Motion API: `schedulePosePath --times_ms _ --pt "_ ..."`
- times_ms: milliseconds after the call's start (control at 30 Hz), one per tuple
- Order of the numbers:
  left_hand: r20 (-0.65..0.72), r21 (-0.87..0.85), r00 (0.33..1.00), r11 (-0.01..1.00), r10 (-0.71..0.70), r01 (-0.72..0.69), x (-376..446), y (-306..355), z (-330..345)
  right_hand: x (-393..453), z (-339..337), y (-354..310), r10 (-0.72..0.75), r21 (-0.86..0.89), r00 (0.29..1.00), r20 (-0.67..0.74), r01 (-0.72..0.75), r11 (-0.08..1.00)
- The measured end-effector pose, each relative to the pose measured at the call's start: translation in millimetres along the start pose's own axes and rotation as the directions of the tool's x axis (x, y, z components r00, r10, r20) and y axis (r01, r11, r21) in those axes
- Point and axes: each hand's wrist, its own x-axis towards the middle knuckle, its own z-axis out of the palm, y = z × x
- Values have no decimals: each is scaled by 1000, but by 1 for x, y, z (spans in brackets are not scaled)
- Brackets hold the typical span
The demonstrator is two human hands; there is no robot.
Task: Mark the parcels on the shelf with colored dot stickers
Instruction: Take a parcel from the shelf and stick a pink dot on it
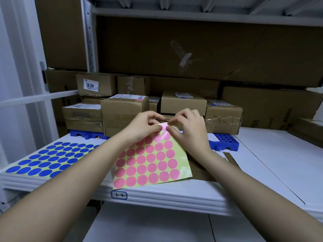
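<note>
Right now your pink dot sheet [152, 159] hangs tilted over the near lip of the white shelf [262, 154], its long axis running from the near edge up and away to the far corner where both your hands meet. Your left hand [145, 126] pinches that far corner, thumb on the face and curled fingers behind, steadying the backing. Your right hand [188, 126] has thumb and forefinger closed at the same top corner, apparently working at the edge of a pink dot [164, 127] there; whether the dot has lifted off the backing is too small to tell.

What the next move turns on: the dot sits between your two thumbs, touching both grips, and the parcels [125, 110] stand just beyond your knuckles, farther back on the shelf. The nearest brown box is directly behind your left hand, a flatter one [183, 102] behind your right. Since your right hand has the dot, I judge it the nearer hand for the reach, straight away from you and slightly up.

To the left, a blue dot sheet [50, 159] lies flat on the shelf, well apart from the pink one. Blue plastic racks [225, 141] sit under and beside the front boxes, and a small label reading 6-2 [119, 195] marks the shelf's front edge.
</note>
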Motion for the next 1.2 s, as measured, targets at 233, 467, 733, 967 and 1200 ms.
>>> schedulePosePath --times_ms 233,467,733,967,1200 --pt "-2 -41 1000 999 -19 19 4 6 -2 -1 -6 -9 -98 -188 995 1 97 977" --pt "-30 -29 1000 1000 6 -7 5 4 -4 4 -7 -17 128 -6 987 98 -128 992" --pt "-33 -27 998 998 48 -49 3 4 -3 9 -6 -22 315 103 929 194 -339 935" --pt "-48 -27 997 998 58 -59 3 3 -1 8 -8 -27 297 48 935 191 -312 949" --pt "-53 -21 996 997 68 -69 3 4 0 9 -5 -31 326 43 929 175 -338 940"
